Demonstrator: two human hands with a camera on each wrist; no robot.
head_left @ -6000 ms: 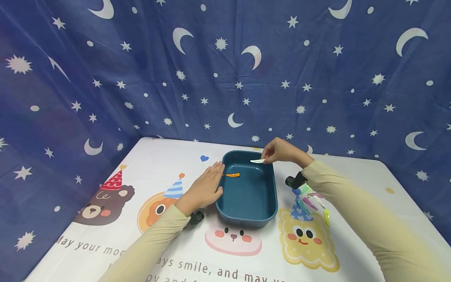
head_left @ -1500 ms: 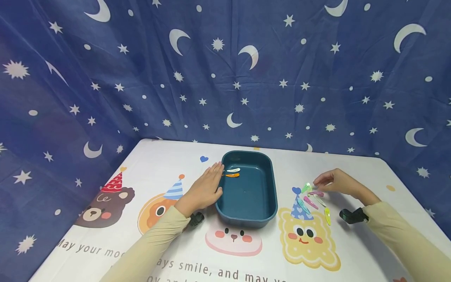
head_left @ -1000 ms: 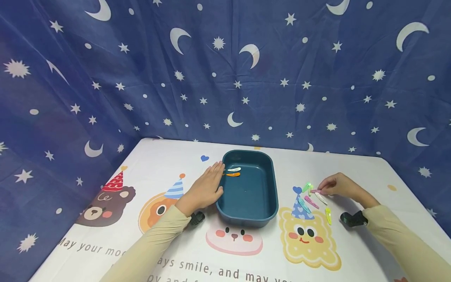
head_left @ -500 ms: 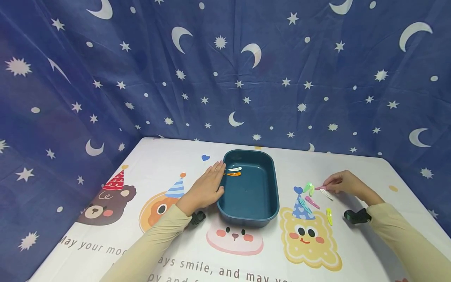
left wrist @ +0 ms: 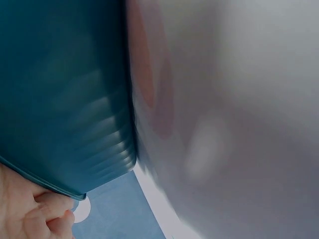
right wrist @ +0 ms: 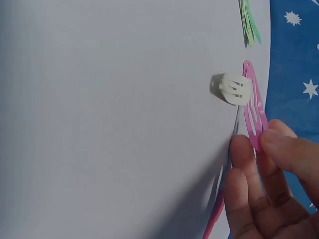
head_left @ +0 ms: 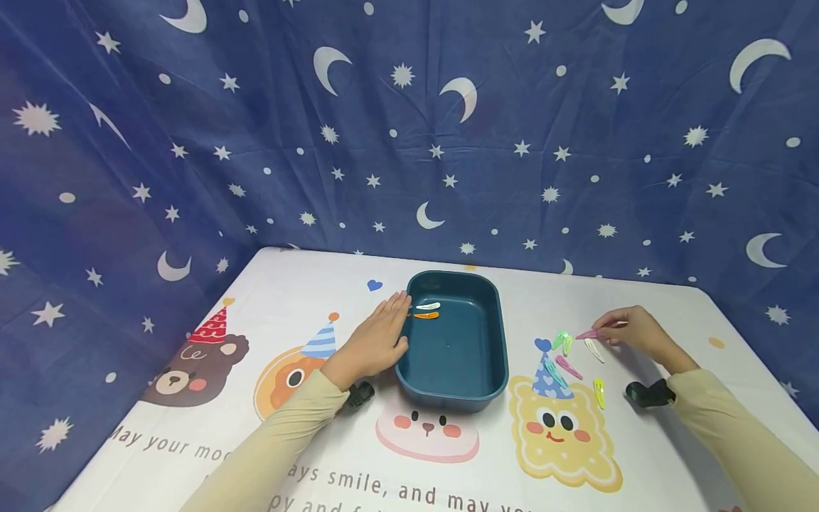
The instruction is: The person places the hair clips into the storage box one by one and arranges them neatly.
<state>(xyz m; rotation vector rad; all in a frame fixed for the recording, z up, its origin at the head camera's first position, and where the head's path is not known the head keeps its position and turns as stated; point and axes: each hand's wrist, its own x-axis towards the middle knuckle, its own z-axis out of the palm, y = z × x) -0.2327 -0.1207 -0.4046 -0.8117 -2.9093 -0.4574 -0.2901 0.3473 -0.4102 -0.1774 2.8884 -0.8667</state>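
My right hand (head_left: 633,333) pinches a magenta snap hair clip (head_left: 586,334) by one end between thumb and fingers, just above the cloth. In the right wrist view, the held clip (right wrist: 254,112) points away from the fingertips, past a white clip (right wrist: 236,89). My left hand (head_left: 367,345) rests with extended fingers along the left rim of a dark teal plastic bin (head_left: 451,398). Inside the bin, near that side, lie a white hair clip (head_left: 428,306) and an orange hair clip (head_left: 426,315) side by side.
Near the right hand lie green clips (head_left: 559,340), a blue clip (head_left: 555,373), another pink clip (head_left: 568,368) and a yellow clip (head_left: 598,393). A printed white tablecloth (head_left: 307,284) covers the table. A blue starry curtain (head_left: 358,128) hangs behind.
The right hand laid the white clip beside the orange one in the bin, returned to the pile and took the magenta clip, drawing it slightly up and right. The left hand has stayed put.
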